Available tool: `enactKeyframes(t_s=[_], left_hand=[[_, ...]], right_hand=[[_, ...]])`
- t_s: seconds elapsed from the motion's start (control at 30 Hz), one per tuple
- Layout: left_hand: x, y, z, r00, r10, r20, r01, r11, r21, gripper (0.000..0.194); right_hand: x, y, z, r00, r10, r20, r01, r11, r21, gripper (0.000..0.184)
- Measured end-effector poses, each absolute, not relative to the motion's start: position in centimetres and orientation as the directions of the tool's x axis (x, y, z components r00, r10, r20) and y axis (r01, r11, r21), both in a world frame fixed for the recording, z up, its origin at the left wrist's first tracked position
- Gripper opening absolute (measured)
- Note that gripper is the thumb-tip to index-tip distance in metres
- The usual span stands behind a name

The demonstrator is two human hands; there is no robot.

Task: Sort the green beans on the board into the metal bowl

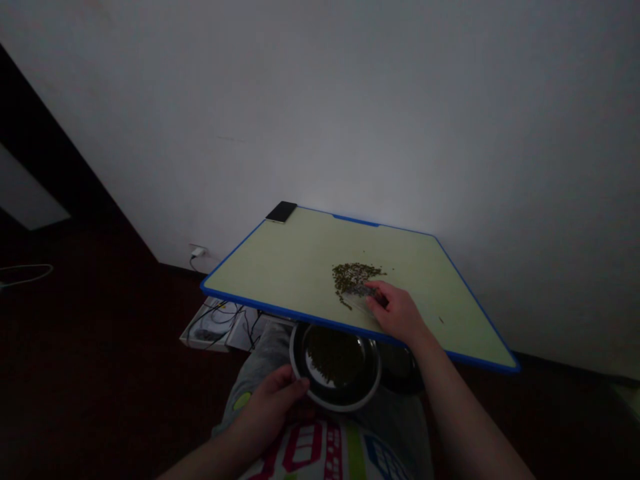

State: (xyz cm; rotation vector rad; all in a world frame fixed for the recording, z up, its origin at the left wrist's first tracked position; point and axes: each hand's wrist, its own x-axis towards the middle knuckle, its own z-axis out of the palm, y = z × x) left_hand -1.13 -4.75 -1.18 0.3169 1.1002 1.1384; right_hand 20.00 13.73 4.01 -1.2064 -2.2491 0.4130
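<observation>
In the head view, the person's left hand [273,400] grips the rim of a metal bowl [345,406] below the near edge of the desk [280,267], while the right hand [396,310] pinches a small blurred object [361,291] against scattered dark bits [350,271] toward that edge.

The single camera was worn on the person's head and looked forward and down, from a short way above the left hand [280,397] and the right hand [397,312], across the tabletop [280,260] towards the wall [320,113] behind.
</observation>
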Motion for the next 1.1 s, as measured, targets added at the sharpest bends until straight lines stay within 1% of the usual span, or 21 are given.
enactKeyframes(t_s=[0.13, 0.33, 0.53, 0.7, 0.93, 1.1], left_hand=[[-1.1, -4.8, -1.3, 0.027, 0.859, -0.511, -0.561, 0.436, 0.704, 0.042], [-1.2, -4.9, -2.1, 0.021, 0.879, -0.477, -0.554, 0.407, 0.726, 0.037], [-1.1, -4.7, -1.7, 0.016, 0.86, -0.51, -0.562, 0.43, 0.706, 0.037], [-1.1, -4.7, -1.6, 0.035, 0.876, -0.481, -0.559, 0.416, 0.717, 0.034], [-1.2, -4.7, -1.6, 0.039, 0.873, -0.487, -0.573, 0.418, 0.705, 0.04], [-1.1, -4.7, -1.7, 0.049, 0.885, -0.464, -0.566, 0.407, 0.717, 0.037]], right_hand=[[19.7, 13.9, 4.1, -0.446, 0.84, 0.309, 0.672, 0.542, -0.504, 0.036], [19.3, 14.1, 4.5, -0.46, 0.834, 0.306, 0.689, 0.552, -0.469, 0.036], [19.3, 14.2, 4.7, -0.479, 0.825, 0.299, 0.698, 0.565, -0.44, 0.034], [19.0, 14.4, 4.9, -0.537, 0.794, 0.284, 0.681, 0.607, -0.41, 0.035], [18.0, 15.0, 5.0, -0.628, 0.729, 0.272, 0.634, 0.682, -0.364, 0.038], [17.4, 14.7, 5.1, -0.683, 0.677, 0.274, 0.594, 0.733, -0.333, 0.038]])
